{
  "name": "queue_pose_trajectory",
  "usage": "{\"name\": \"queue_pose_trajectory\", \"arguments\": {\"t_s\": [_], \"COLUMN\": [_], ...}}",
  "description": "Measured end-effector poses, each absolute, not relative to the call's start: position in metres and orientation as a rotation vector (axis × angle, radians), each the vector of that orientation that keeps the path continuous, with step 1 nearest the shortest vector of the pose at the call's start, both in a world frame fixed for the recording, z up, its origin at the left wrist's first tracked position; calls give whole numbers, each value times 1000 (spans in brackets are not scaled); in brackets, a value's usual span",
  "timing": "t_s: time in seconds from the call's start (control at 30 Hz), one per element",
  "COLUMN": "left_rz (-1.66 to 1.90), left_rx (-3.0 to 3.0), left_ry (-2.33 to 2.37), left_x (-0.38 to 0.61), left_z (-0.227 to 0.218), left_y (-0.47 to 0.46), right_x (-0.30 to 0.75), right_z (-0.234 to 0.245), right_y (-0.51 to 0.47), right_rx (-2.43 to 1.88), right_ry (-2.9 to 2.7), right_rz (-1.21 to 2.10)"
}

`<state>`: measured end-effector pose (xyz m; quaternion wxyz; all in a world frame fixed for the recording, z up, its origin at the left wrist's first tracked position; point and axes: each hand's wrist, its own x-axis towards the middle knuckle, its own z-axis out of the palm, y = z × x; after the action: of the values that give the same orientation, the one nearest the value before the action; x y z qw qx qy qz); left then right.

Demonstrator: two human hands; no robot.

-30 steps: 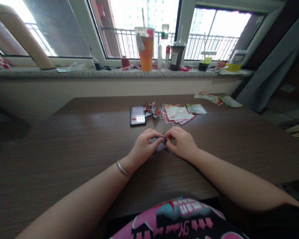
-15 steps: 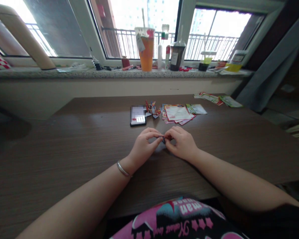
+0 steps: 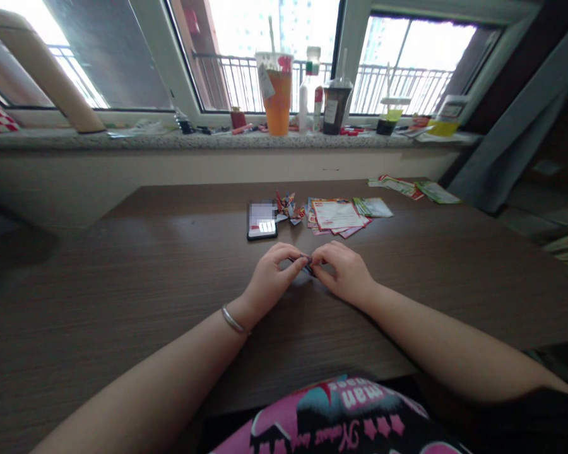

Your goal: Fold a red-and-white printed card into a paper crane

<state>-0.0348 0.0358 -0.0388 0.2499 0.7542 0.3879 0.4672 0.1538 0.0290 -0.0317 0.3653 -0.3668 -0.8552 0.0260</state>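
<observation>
Between my fingertips is a small dark piece, possibly folded paper, mostly hidden by the fingers. My left hand, with a silver bangle on its wrist, is closed in a pinch on the piece's left part. Facing it, my right hand pinches the same piece from the right. Both hands are low over the brown table. Just beyond them lie a phone, a small heap of folded colourful paper pieces and a stack of printed paper sheets.
More printed packets or leaflets lie at the table's far right. On the window sill stand a tall orange drink cup, a dark drink cup, a bottle and other small items. A grey curtain hangs at the right.
The fingers have shifted slightly on the small dark piece, and a little more of it shows beside my left fingertips. Everything else stays where it was.
</observation>
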Motion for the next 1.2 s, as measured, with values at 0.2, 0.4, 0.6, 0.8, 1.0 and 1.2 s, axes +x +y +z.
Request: {"name": "queue_pose_trajectory", "arguments": {"t_s": [0.2,0.4,0.6,0.8,1.0,1.2], "left_rz": [1260,1286,1323,1364,1359,1337], "left_rx": [2001,1988,2030,2062,2052,1982], "left_ry": [1046,1017,967,957,956,982], "left_x": [-36,-34,-33,-33,-33,-32], "left_z": [-41,-41,-39,-37,-37,-37], "left_y": [38,36,35,34,34,34], "right_x": [153,151,151,150,150,149], "right_z": [-30,-32,-34,-33,-36,-39], "right_y": [28,27,29,28,29,31], "right_rx": [-963,-972,-947,-949,-982,-1042], "right_ry": [-2175,-2149,-2129,-2125,-2063,-1993], "right_rz": [76,44,49,109,239,333]}}
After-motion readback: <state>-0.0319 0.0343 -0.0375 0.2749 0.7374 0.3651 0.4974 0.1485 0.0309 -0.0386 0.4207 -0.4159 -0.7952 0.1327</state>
